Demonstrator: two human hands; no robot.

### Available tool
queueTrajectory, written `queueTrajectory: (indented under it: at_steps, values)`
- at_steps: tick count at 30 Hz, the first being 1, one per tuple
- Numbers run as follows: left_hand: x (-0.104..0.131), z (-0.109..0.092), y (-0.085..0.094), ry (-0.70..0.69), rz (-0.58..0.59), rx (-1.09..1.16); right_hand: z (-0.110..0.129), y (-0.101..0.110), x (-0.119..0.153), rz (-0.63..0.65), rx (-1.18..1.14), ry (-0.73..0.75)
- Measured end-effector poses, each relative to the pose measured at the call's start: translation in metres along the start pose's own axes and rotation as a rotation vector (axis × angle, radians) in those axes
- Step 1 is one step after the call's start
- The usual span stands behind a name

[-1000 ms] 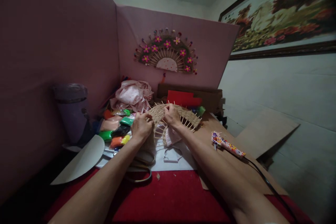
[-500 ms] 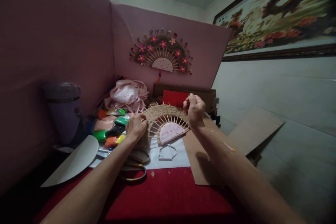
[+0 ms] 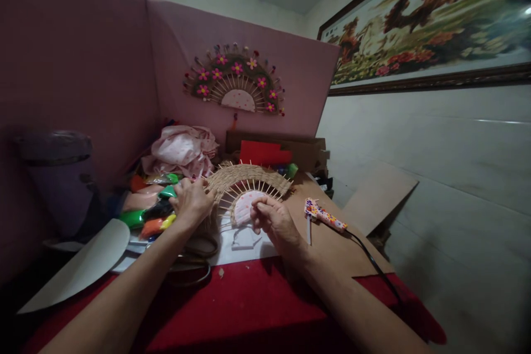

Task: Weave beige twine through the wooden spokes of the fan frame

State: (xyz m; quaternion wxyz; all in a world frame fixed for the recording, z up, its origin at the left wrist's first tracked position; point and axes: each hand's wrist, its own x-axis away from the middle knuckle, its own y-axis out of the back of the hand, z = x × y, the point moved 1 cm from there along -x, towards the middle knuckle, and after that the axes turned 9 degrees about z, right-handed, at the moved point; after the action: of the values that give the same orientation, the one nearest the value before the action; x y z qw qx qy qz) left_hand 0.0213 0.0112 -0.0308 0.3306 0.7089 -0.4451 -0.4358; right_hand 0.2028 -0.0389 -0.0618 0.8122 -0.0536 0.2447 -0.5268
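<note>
A half-round fan [image 3: 244, 174] of thin sticks with a woven brown cord band lies in front of me. At its base is a pink spotted half-circle of cloth [image 3: 244, 210]. My left hand [image 3: 193, 202] is closed at the band's left end, its fingertips on the weave. My right hand [image 3: 274, 221] is pinched in front of the spotted half-circle; whatever its fingertips hold is too small or hidden to make out. Below my left hand, scissors [image 3: 203, 246] are partly covered by my wrist.
A flower-patterned glue gun [image 3: 323, 214] with a black cord rests on a cardboard sheet [image 3: 344, 243] to the right. Coloured clay packets [image 3: 153, 225] and crumpled pink cloth [image 3: 182, 146] are at left. A finished flowered fan [image 3: 236, 80] hangs on the pink panel.
My right hand has come down and left from above the fan's right end to before its cloth base. The glue gun now shows. The view has shifted right.
</note>
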Motion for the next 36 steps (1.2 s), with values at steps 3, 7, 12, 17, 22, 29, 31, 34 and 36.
queueTrajectory:
  at_steps: [3,7,12,17,22,29,31,34,36]
  values:
    - [0.009,-0.007,0.003,-0.088,-0.161,-0.065,0.003,-0.002,0.001,0.048,-0.100,-0.029]
    - [0.022,-0.019,0.002,-0.320,-0.352,-0.057,0.003,-0.002,0.004,0.055,-0.093,-0.090]
    - [0.034,-0.030,-0.003,-0.601,-0.383,0.066,-0.002,0.000,0.005,-0.013,0.029,-0.175]
    - [0.044,-0.036,-0.009,-0.756,-0.349,0.166,-0.005,0.001,0.002,0.023,0.159,-0.075]
    - [0.047,-0.036,-0.015,-0.775,-0.292,0.218,-0.001,0.004,-0.002,0.052,0.285,0.077]
    - [0.046,-0.035,-0.018,-0.789,-0.236,0.280,-0.001,0.011,-0.003,-0.002,0.139,0.033]
    - [0.047,-0.036,-0.018,-0.805,-0.220,0.290,-0.003,0.012,-0.003,-0.019,0.076,0.007]
    - [0.049,-0.038,-0.016,-0.834,-0.200,0.318,-0.004,0.014,-0.004,-0.044,0.030,-0.007]
    - [0.050,-0.039,-0.015,-0.858,-0.193,0.351,-0.005,0.014,-0.005,-0.059,0.029,-0.005]
